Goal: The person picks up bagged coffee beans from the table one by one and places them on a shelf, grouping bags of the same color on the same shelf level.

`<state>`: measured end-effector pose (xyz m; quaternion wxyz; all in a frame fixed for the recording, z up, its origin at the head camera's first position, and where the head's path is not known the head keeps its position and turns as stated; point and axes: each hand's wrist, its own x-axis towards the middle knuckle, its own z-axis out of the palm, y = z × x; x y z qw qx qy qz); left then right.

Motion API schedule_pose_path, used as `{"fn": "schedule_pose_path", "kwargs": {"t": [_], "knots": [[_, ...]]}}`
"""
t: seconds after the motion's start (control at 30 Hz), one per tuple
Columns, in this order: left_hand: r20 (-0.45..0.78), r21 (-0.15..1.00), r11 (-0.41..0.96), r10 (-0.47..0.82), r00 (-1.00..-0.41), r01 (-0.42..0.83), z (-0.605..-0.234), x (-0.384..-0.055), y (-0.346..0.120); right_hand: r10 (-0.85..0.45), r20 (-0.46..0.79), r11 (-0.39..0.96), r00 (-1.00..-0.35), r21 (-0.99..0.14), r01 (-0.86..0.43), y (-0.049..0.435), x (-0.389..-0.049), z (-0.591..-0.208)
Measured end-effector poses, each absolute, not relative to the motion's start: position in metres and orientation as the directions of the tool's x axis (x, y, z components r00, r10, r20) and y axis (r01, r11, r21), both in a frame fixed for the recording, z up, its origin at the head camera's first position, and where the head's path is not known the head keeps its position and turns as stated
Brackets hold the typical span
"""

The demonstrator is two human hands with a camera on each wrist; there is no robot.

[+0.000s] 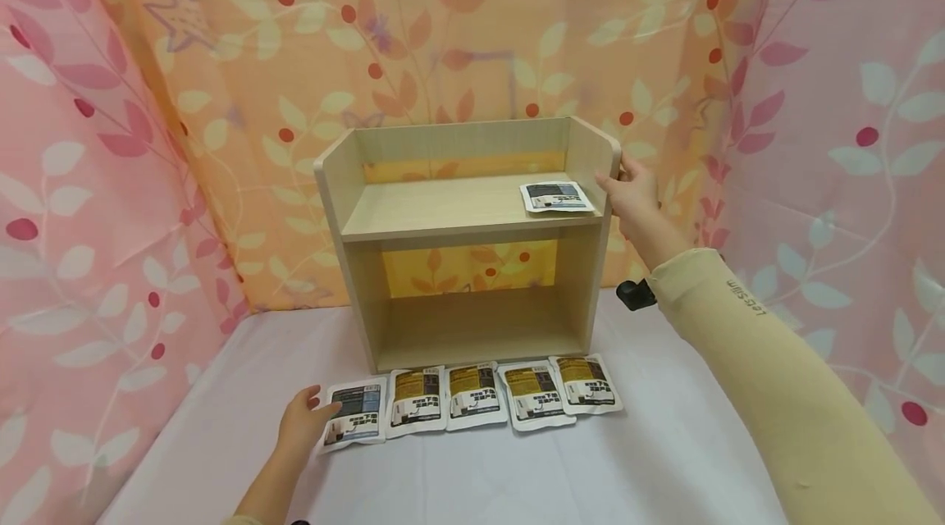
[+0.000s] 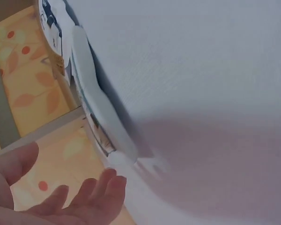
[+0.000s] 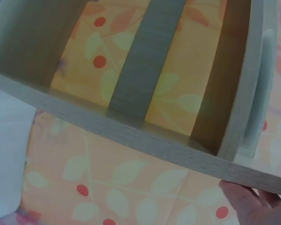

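Observation:
My left hand is at the left end of a row of flat white packets, with its thumb over the edge of the leftmost packet, which has a blue label. In the left wrist view, the fingers of the left hand are spread and loosely bent beside the row. My right hand grips the right side panel of a light wooden two-tier shelf; the right wrist view has its fingers against the panel's edge. A blue-labelled packet lies flat on the upper tier, near that panel.
Several yellow-labelled packets, such as the middle packet, lie along the shelf's front on the white tabletop. A black object shows by my right forearm. Patterned curtains surround the back and sides.

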<state>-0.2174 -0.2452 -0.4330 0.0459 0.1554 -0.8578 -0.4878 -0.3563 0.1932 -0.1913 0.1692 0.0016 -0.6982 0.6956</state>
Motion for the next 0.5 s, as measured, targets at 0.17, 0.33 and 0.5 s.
{"fn": "schedule_pose_path", "kwargs": {"t": [0.17, 0.33, 0.5], "knots": [[-0.081, 0.849, 0.46, -0.373, -0.924, -0.26, -0.439, -0.215, -0.248, 0.284, 0.4, 0.236, -0.871, -0.91, -0.341, 0.19, -0.364, -0.202], [-0.079, 0.84, 0.468, -0.394, -0.916, -0.274, -0.444, -0.211, -0.25, 0.28, 0.468, 0.32, -0.838, -0.869, -0.379, 0.188, -0.368, -0.217], [-0.124, 0.819, 0.472, -0.411, -0.903, -0.327, -0.446, -0.209, -0.252, 0.295, 0.473, 0.295, -0.83, -0.871, -0.392, 0.189, -0.37, -0.228]]}}
